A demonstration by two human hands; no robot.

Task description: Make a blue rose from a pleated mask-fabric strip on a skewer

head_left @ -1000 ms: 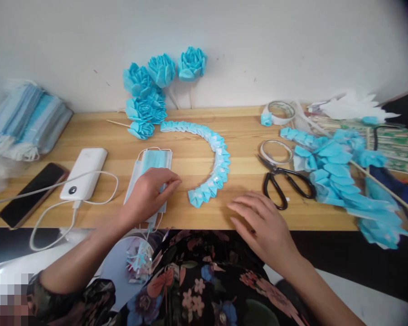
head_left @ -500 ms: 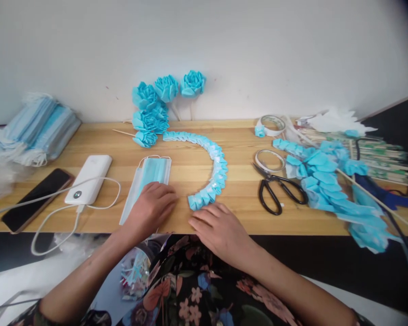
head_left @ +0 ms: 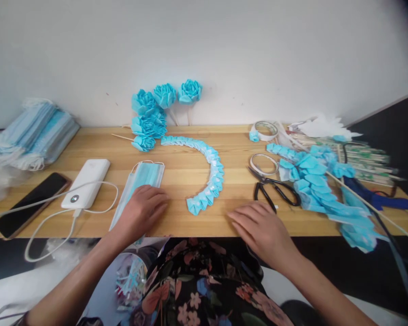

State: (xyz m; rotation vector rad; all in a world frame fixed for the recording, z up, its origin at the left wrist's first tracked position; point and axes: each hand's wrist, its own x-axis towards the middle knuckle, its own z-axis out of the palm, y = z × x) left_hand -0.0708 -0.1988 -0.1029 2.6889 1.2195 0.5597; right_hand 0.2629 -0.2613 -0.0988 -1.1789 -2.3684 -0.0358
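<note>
My left hand (head_left: 145, 209) lies over the lower right part of a blue face mask (head_left: 145, 173), its fingers stretched out to the right and holding nothing. My right hand (head_left: 260, 228) is near the front edge of the wooden table (head_left: 190, 226), palm down with fingers extended, also with nothing in it. Between and beyond the hands, a pleated blue strip (head_left: 212, 179) curves in an arc on the table. Just behind my right hand lie black-handled scissors (head_left: 281, 188), one handle loop partly hidden by the fingers.
Blue fabric roses (head_left: 146, 124) on sticks are grouped at the back. A stack of masks (head_left: 42, 131), a phone (head_left: 32, 203) and a corded white power bank (head_left: 88, 181) occupy the left. On the right are tape rolls (head_left: 263, 164), blue pleated pieces (head_left: 316, 181) and packed sticks (head_left: 367, 160).
My right hand has moved right, off the near end of the pleated strip and towards the scissors. My left hand stays by the mask. The view has shifted slightly.
</note>
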